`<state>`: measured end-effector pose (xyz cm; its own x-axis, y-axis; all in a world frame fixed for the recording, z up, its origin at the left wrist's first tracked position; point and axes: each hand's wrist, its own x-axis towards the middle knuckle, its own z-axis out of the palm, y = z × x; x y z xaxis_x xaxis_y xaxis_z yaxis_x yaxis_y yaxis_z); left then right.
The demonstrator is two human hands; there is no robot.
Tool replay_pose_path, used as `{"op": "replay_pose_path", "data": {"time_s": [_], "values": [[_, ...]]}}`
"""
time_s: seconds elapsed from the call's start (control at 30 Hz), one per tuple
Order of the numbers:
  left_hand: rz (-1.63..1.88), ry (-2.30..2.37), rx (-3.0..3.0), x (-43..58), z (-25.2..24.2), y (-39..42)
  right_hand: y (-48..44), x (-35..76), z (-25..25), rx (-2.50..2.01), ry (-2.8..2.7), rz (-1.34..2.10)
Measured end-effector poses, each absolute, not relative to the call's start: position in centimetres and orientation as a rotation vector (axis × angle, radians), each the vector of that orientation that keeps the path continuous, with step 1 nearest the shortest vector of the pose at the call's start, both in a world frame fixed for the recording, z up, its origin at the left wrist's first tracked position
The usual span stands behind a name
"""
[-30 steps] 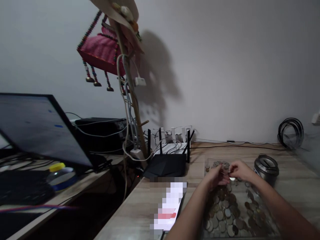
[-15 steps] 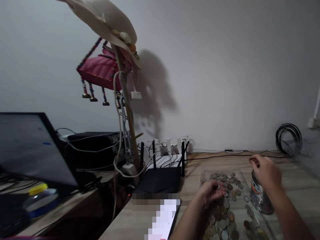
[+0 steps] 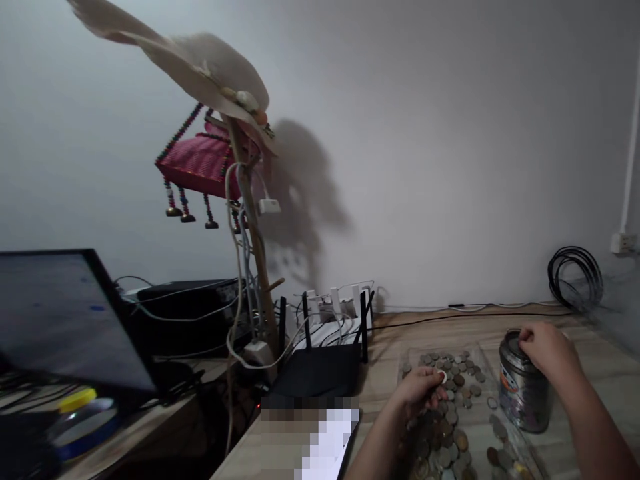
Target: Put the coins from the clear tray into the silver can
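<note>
Between thumb and fingers, my left hand [image 3: 423, 389] pinches a silvery coin [image 3: 443, 377] just above the spread of coins. Many loose coins [image 3: 447, 427], grey and brownish, lie over a clear plastic sheet or bag [image 3: 483, 373] on the wooden table. To the right stands an upright metal tin [image 3: 523, 387] with a printed side and a dark lid. At the lid's right side is my right hand [image 3: 549, 347], fingers closed and pointing down onto the top. Whether a coin sits in those fingertips is hidden.
A black router [image 3: 317, 373] stands left of the coins, with a lit phone [image 3: 333, 440], partly pixelated, in front. Coiled black cable [image 3: 575, 277] lies by the wall. A wooden stand [image 3: 255, 233] carries a hat and pink bag. A monitor [image 3: 60, 313] is far left.
My right hand has moved from above the tin down to its lid, at the right side. My left hand has lifted a coin into clearer view. The camera view has tilted slightly upward.
</note>
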<state>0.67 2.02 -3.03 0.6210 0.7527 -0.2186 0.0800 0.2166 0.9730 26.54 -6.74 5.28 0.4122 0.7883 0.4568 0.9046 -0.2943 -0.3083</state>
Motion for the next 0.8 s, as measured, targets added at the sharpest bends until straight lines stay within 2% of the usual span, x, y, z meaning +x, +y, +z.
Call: {"op": "replay_pose_path", "data": {"time_s": [0.17,0.37,0.53,0.7,0.8], "values": [[0.555,0.843,1.323,0.8,-3.0,2.1,-6.2,27.3,4.3,-2.013,-1.470,-0.308],[0.554,0.843,1.297,0.8,-2.8,2.1,-5.7,28.3,3.0,-1.812,-1.672,0.131],[0.559,0.884,1.276,1.0,-2.4,1.8,-4.6,29.0,3.2,-1.850,-1.604,0.243],[0.576,0.850,1.291,1.3,-2.4,1.9,-3.6,30.6,3.7,-1.684,-1.665,0.401],[0.585,0.842,1.308,1.2,-2.4,2.1,-4.6,30.6,3.7,-1.580,-1.529,0.268]]}}
